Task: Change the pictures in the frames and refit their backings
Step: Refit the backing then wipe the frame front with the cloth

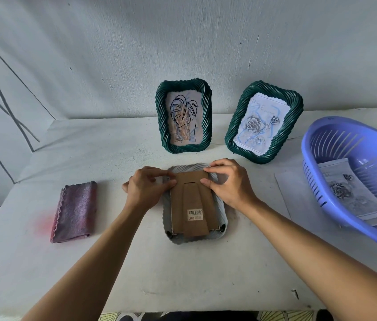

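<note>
A light grey frame [220, 224] lies face down in the middle of the table, its brown cardboard backing [192, 200] with a barcode sticker facing up. My left hand [147, 188] pinches the backing's top left corner. My right hand [228, 181] presses its fingertips on the top right corner. Behind them stand two dark green twisted frames: the left green frame [183, 115] shows a leaf drawing, the right green frame [263, 122] shows roses.
A folded pink-purple cloth [75, 210] lies at the left. A blue slotted plastic basket [354, 181] at the right holds rose prints [354, 193]. A white sheet [283, 188] lies beside the basket. The wall rises behind the table.
</note>
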Demonstrator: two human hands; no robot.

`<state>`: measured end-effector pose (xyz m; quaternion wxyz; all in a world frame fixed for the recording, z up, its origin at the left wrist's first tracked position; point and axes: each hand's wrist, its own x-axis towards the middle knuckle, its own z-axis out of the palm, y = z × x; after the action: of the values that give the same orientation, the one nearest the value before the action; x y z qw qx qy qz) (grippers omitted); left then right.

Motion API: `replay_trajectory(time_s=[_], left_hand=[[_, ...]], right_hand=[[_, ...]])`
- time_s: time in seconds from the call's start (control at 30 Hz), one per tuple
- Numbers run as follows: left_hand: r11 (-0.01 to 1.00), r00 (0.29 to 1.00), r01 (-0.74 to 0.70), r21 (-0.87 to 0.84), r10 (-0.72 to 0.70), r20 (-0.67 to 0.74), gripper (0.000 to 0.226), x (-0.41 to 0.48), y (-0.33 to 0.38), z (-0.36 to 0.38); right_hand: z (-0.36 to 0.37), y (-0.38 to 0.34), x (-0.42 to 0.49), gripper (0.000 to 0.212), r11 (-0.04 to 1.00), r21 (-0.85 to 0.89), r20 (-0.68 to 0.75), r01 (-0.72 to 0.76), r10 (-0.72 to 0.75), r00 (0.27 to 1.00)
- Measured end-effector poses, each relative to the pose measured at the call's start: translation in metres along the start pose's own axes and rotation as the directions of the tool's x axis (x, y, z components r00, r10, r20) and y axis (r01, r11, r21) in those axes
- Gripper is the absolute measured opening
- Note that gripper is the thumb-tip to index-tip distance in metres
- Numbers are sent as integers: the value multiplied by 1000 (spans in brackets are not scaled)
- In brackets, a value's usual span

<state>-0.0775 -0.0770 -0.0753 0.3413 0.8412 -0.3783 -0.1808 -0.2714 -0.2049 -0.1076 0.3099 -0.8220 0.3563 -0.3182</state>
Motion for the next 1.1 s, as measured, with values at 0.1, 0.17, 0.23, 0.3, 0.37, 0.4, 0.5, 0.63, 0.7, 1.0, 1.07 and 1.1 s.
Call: replay_trajectory(time_s=[0.1, 0.17, 0.23, 0.3, 0.37, 0.4, 0.5, 0.63, 0.7, 1.0, 1.07, 1.1], left_hand=[[999, 997, -32, -6, 31, -66, 10, -5, -1, 1], [999, 993, -45, -13, 43, -109, 11, -8, -1, 2], [998, 987, -56, -11, 54, -151, 16, -12, -1, 3], [998, 981, -62, -1, 61, -186, 21, -15, -2, 4], [998, 976, -69, 12, 70, -208, 24, -17, -4, 7], [997, 973, -77, 17, 79, -215, 25, -18, -5, 8], [993, 971, -107, 38, 113, -212, 23, -21, -8, 12], [991, 973, -118, 59, 127, -194, 21, -21, -9, 14], [991, 974, -117, 71, 129, -187, 21, -22, -9, 14], [976, 971, -214, 42, 217, -101, 28, -36, -12, 0], [967, 958, -248, 61, 254, -133, 33, -54, -22, -7], [964, 954, -256, 71, 263, -145, 34, -65, -27, -10]], right_hand=[[-1, 0, -1, 33, 1000, 0, 8, 4, -4, 1000], [-1, 0, -2, 33, 1000, 2, 12, 12, -12, 1000], [-1, 0, -2, 33, 1000, 0, 14, 12, -12, 1000], [-2, -1, -3, 34, 1000, 1, 15, 10, -10, 1000], [-2, -2, -5, 37, 1000, 12, 10, 12, -13, 1000], [-2, -2, -6, 39, 1000, 17, 0, 14, -14, 1000], [-3, -2, -8, 40, 999, 41, -37, -13, 15, 999], [-2, 0, -8, 36, 999, 34, -35, -12, 13, 999], [-1, 2, -8, 35, 1000, 29, -28, -5, 6, 1000], [-10, -7, -18, 35, 1000, 27, 36, 16, -17, 999], [-16, -10, -35, 33, 998, 3, 24, 65, -65, 998], [-20, -10, -45, 31, 996, -21, 23, 89, -88, 996]])
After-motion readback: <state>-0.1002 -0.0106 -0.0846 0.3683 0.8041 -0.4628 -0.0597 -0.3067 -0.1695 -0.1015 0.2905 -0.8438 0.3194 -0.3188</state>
